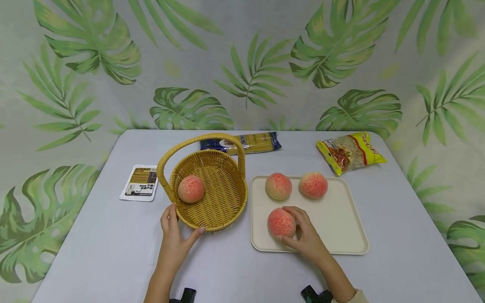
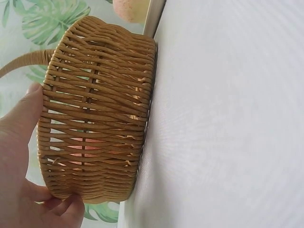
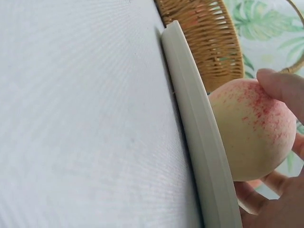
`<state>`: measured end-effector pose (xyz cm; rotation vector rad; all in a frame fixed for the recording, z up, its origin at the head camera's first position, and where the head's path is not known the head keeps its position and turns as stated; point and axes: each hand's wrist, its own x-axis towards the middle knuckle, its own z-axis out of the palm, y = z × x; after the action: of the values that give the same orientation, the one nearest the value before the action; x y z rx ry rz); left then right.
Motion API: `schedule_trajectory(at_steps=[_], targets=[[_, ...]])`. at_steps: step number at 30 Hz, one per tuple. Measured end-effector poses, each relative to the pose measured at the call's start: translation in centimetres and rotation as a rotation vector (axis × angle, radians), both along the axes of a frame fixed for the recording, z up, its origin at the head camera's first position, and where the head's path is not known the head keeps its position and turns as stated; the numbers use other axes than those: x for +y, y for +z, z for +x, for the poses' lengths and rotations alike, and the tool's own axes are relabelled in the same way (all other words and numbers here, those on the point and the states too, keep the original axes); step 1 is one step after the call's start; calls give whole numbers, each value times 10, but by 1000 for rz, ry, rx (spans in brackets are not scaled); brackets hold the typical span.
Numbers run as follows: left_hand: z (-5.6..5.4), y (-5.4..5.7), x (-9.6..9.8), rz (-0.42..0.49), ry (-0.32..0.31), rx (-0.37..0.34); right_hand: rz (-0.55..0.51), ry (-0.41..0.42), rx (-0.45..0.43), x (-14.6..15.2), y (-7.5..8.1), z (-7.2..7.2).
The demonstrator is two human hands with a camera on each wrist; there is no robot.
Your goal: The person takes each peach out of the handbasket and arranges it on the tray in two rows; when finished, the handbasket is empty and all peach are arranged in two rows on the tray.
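Wicker basket [image 1: 219,191] | left hand [image 1: 176,240]: grip clamped on it | right hand [image 1: 307,236]: grip clamped round peach [image 1: 281,223] in tray [image 1: 341,219]

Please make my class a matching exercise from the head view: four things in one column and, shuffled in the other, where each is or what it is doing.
Column one:
1. Left hand
2. Right hand
3. White packet
4. Yellow-ended bag

Column two:
A. Holding a peach
B. Beyond the tray, near the table's far right corner
C. Holding the rim of the basket
D. Lying left of the basket

Pairs: 1-C, 2-A, 3-D, 4-B
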<state>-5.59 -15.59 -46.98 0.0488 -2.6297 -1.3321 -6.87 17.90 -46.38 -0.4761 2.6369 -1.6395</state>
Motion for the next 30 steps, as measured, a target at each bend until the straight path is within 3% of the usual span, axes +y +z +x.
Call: schedule_trajectory(at_steps=[3, 6, 11, 15, 20, 25, 30], targets=[[0, 0, 0, 3, 2, -6, 38, -2, 42, 6, -12, -3], [0, -1, 0, 3, 1, -7, 80, -21, 105, 8, -7, -2], [0, -1, 0, -1, 2, -2, 61, -30, 219, 0, 27, 1], [0, -1, 0, -4, 2, 4, 24, 32, 302, -12, 52, -2], [0, -1, -1, -9, 3, 14, -21, 131, 373, -35, 68, -15], [0, -2, -1, -3, -1, 19, -78, 210, 427, -68, 71, -32], [0, -3, -1, -5, 0, 19, -92, 248, 382, -100, 59, -51]])
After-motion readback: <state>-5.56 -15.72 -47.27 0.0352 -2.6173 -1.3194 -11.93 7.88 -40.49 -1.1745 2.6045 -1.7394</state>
